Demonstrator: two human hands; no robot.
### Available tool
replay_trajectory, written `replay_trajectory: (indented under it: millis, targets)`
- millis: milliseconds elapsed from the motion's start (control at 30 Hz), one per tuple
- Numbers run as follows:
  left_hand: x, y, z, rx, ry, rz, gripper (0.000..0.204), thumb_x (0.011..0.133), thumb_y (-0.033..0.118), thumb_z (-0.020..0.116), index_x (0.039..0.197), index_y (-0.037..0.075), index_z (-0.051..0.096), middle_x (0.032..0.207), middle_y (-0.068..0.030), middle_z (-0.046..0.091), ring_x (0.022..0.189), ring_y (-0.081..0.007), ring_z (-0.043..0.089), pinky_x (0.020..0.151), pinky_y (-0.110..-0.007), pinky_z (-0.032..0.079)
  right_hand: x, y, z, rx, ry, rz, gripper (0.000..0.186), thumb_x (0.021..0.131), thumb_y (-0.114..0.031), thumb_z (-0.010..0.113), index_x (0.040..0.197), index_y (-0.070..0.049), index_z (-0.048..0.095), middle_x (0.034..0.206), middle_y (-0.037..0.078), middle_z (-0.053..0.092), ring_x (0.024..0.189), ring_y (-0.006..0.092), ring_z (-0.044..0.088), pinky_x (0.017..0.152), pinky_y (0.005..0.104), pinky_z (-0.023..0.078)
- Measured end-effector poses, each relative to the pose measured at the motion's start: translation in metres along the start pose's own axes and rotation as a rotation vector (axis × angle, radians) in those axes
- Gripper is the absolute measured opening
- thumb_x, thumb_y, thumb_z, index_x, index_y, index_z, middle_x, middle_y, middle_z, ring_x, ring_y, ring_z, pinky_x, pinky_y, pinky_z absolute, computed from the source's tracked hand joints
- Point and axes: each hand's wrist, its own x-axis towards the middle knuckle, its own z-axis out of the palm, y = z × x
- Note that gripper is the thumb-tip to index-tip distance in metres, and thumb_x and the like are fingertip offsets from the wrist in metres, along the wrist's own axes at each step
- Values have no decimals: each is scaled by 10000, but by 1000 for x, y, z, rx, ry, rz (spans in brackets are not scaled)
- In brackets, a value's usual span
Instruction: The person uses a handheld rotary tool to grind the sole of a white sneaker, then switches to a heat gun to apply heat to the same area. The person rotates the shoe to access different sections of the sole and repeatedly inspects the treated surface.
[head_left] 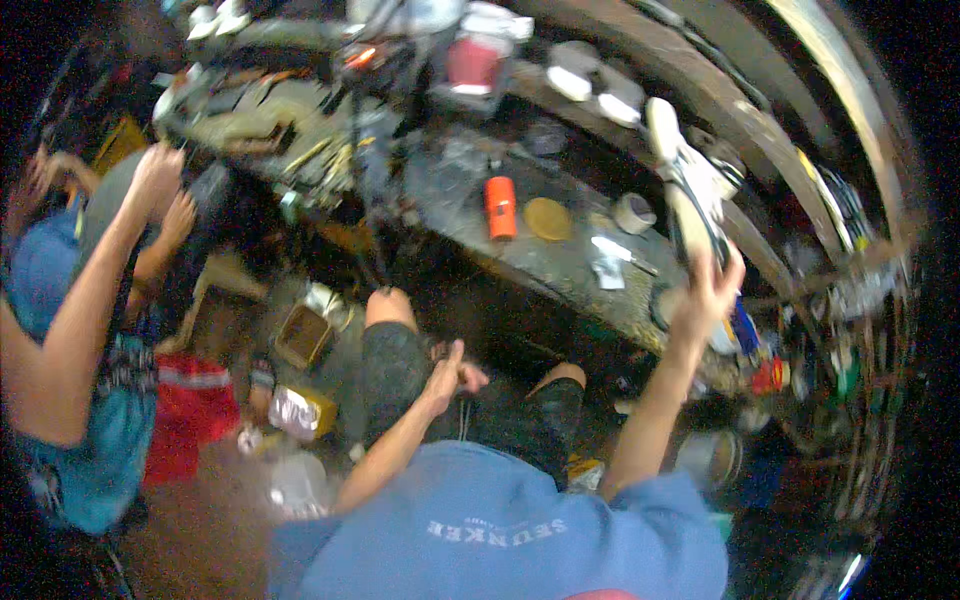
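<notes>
A dark counter (452, 215) holds an orange bottle (500, 208). The right hand (713, 285) pinches a pale shoe (695, 225). I can't tell if the left hand (447, 380) is spread.

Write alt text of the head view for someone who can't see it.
A person's right hand grips a pale shoe at a cluttered workbench, while the left hand is over the lap. An orange bottle and a round tan disc are on the bench; another person's forearm shows at left.

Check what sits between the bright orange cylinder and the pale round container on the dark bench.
A flat, tan, round disc lies between the orange cylinder and the pale container, as the head view shows.
</notes>
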Motion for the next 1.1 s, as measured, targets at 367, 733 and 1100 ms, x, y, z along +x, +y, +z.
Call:
replay_trajectory:
  millis: [367,733,1100]
  targets:
    - [-67,165,54,-11,-364,734,1211,680,493,990,1620,27,386,1614,-179,489,1479,-319,476,1254,-485,348,-229,-31,18,1239,-464,1552,686,1032,-564,500,1417,0,561,1216,244,695,888,345,721,648,417,614]
    - [-191,101,-65,-391,376,849,928,805,411,823,1543,-15,454,1395,-168,658,1254,-300,672,1075,-439,550,-148,-97,295,390,-1368,-200,678,983,-405,745,1486,4,547,1453,220,617,1305,329,626,1118,434,496]
    - [-226,73,-87,-455,552,859,823,879,360,805,1541,-2,477,1418,-122,652,1263,-261,657,1096,-404,518,-81,-37,519,-378,-1398,-230,549,982,-441,730,1227,50,742,1116,177,773,1037,284,738,945,443,573]
